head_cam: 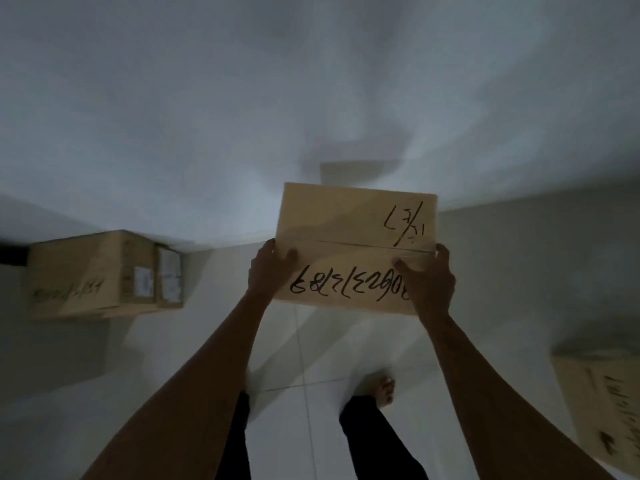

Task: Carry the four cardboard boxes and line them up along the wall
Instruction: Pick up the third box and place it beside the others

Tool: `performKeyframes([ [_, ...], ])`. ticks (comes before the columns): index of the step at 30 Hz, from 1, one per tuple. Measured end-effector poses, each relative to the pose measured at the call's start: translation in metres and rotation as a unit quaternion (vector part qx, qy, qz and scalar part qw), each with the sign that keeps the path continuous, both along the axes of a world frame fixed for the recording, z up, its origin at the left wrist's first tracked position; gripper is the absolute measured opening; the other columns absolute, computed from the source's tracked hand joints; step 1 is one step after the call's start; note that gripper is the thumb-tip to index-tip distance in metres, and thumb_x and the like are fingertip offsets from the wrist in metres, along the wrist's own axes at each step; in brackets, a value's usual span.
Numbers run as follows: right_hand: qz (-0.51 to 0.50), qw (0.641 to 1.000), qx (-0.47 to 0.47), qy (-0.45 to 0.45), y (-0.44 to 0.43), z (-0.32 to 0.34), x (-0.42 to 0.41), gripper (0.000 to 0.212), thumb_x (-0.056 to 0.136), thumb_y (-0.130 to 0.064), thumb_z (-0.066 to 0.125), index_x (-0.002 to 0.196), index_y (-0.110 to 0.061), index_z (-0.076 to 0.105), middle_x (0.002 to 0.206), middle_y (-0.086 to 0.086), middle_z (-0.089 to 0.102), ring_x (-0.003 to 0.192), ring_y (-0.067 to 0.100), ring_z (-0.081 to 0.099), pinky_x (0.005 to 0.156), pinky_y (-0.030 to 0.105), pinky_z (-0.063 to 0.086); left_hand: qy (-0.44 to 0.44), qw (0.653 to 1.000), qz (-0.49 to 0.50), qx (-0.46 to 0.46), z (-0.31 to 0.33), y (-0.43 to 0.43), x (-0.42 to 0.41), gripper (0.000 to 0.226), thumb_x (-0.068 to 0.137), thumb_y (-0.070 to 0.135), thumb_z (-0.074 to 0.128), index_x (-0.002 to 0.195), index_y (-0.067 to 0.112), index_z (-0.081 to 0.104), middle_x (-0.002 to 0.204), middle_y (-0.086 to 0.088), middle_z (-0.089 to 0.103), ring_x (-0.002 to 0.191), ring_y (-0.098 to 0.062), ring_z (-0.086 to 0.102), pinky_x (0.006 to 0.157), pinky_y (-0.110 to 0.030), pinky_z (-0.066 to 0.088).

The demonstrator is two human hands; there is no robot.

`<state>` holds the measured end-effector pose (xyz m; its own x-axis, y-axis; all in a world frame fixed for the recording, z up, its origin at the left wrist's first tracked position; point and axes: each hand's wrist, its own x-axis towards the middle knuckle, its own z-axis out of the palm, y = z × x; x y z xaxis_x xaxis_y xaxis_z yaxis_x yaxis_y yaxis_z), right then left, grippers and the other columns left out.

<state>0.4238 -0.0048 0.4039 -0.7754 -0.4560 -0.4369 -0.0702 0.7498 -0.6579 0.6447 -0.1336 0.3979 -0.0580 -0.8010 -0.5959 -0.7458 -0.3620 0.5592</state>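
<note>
Your left hand and right hand grip the side edges of the held box, marker writing on top, near the wall. Second box against wall at left; third box at right edge. Bare foot on tiled floor.

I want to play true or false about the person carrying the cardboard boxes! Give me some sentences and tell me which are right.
1. Both hands hold the brown cardboard box with black handwriting. True: the left hand and the right hand grip its opposite sides.
2. A second brown cardboard box with white labels sits on the floor by the white wall. True.
3. The person wears shoes. False: the one bare foot in view has no shoe.
4. The held box is open at the top. False: its flaps are shut.
5. A third cardboard box shows at the lower right edge. True.
</note>
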Motion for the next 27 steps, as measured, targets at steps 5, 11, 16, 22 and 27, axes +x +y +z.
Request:
performKeyframes([
  [5,0.051,0.999,0.013,-0.009,-0.057,-0.076,0.128,0.077,0.074,-0.036,0.083,0.137,-0.014,0.044,0.122,0.018,0.065,0.106,0.041,0.064,0.087,0.052,0.055,-0.022,1.0,0.017,-0.005,-0.081,-0.034,0.144,0.069,0.084,0.049,0.064,0.14,0.013,0.045,0.134,-0.012,0.06,0.117,-0.033,0.061,0.098,-0.049,0.051],
  [11,0.093,0.995,0.03,-0.025,-0.117,-0.212,0.259,0.077,0.077,-0.032,0.082,0.14,-0.012,0.043,0.124,0.021,0.065,0.108,0.042,0.064,0.087,0.048,0.052,-0.007,0.999,0.015,0.028,-0.219,-0.081,0.289,0.109,0.039,0.059,0.089,0.133,0.025,0.044,0.126,0.005,0.06,0.115,-0.021,0.06,0.093,-0.043,0.055],
  [16,0.126,0.991,0.032,-0.037,-0.16,-0.329,0.337,0.076,0.078,-0.032,0.081,0.141,-0.015,0.042,0.123,0.019,0.066,0.105,0.04,0.065,0.082,0.045,0.053,0.03,0.998,0.047,0.018,-0.326,-0.112,0.367,0.101,0.045,0.029,0.096,0.131,0.019,0.045,0.122,0.006,0.058,0.114,-0.018,0.057,0.088,-0.031,0.049],
  [22,0.175,0.983,0.023,-0.047,-0.198,-0.435,0.384,0.072,0.088,-0.02,0.072,0.148,-0.013,0.035,0.127,0.017,0.065,0.094,0.029,0.066,0.056,0.015,0.042,0.042,0.995,0.09,-0.023,-0.431,-0.137,0.422,0.09,0.054,0.013,0.093,0.13,0.012,0.046,0.127,0.0,0.057,0.118,-0.019,0.054,0.085,-0.025,0.052],
  [27,0.198,0.98,0.014,-0.012,-0.221,-0.457,0.413,0.073,0.087,-0.016,0.072,0.149,-0.012,0.033,0.127,0.016,0.065,0.091,0.024,0.067,0.057,0.013,0.044,-0.133,0.979,-0.04,-0.148,-0.45,-0.135,0.42,0.084,0.089,0.014,0.066,0.155,0.016,0.014,0.164,-0.013,0.01,0.152,-0.034,0.009,0.113,-0.054,0.036],
])
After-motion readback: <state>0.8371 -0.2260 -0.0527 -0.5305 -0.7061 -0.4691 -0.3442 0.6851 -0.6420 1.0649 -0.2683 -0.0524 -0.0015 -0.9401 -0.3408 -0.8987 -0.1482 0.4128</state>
